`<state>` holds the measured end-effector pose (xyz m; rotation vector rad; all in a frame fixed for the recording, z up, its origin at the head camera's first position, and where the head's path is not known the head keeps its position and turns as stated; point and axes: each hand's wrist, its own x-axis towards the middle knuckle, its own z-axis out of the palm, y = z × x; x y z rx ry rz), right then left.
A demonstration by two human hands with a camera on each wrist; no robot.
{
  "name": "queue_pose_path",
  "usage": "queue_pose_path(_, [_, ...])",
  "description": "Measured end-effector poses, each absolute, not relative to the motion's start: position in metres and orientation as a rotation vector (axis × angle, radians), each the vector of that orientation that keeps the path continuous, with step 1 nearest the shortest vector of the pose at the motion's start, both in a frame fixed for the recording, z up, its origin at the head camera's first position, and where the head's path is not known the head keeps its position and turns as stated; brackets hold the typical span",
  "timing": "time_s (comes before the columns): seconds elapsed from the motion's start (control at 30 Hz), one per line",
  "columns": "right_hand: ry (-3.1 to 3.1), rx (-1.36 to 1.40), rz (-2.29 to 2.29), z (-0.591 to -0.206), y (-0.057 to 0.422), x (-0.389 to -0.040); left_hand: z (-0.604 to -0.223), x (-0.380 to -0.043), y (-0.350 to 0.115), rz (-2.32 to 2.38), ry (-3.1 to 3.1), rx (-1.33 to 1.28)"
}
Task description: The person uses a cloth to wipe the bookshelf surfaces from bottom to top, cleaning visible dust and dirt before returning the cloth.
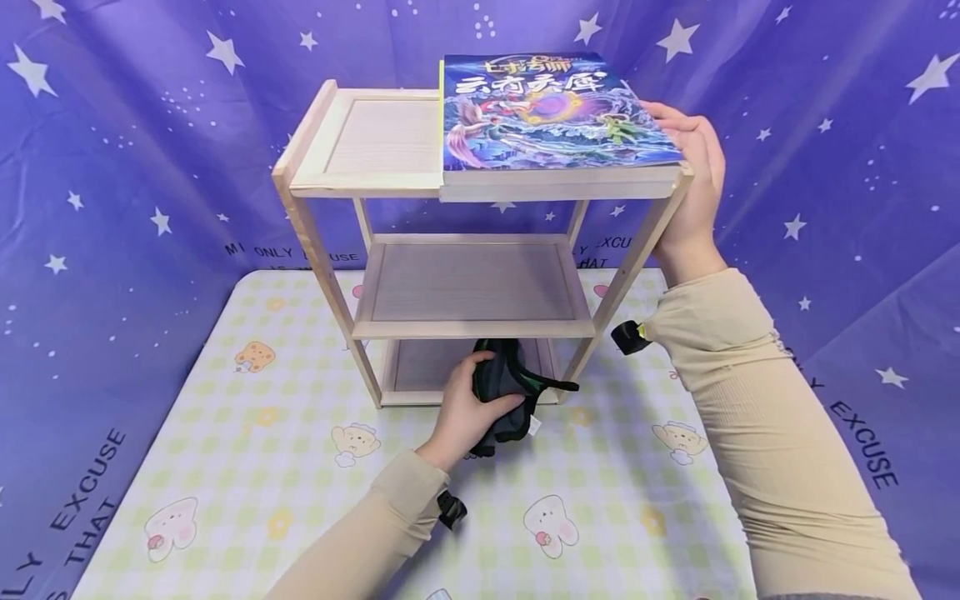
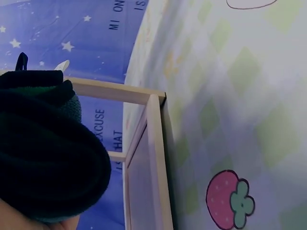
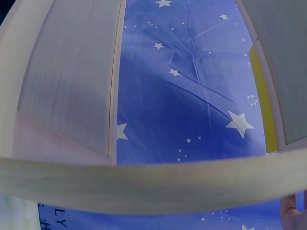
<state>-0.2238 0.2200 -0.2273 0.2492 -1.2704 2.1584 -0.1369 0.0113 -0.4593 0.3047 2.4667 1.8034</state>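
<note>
My left hand [image 1: 468, 408] grips a dark, soft cloth item [image 1: 498, 392] with green edging, a black strap and a small white tag. It is at the front of the bottom tier of a three-tier wooden shelf [image 1: 472, 329]. In the left wrist view the bunched cloth [image 2: 53, 148] hides most of the fingers. At the top right of the shelf, my right hand [image 1: 693, 175] holds the side frame, its fingers bent over the edge beside a thick, colourful book [image 1: 555, 117]. The book lies flat on the right part of the top tier. My right thumb is hidden.
A checked tablecloth [image 1: 277, 467] with cartoon prints covers the table under the shelf. Behind hangs a purple curtain [image 1: 150, 150] with white stars. A shelf side post [image 3: 144, 187] crosses the right wrist view.
</note>
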Motion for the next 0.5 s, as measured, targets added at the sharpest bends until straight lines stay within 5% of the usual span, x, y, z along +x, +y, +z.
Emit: queue_pose_path(0.5, [-1.271, 0.240, 2.155, -0.228, 0.220, -0.225, -0.454, -0.154, 0.058, 1.748, 2.502, 0.426])
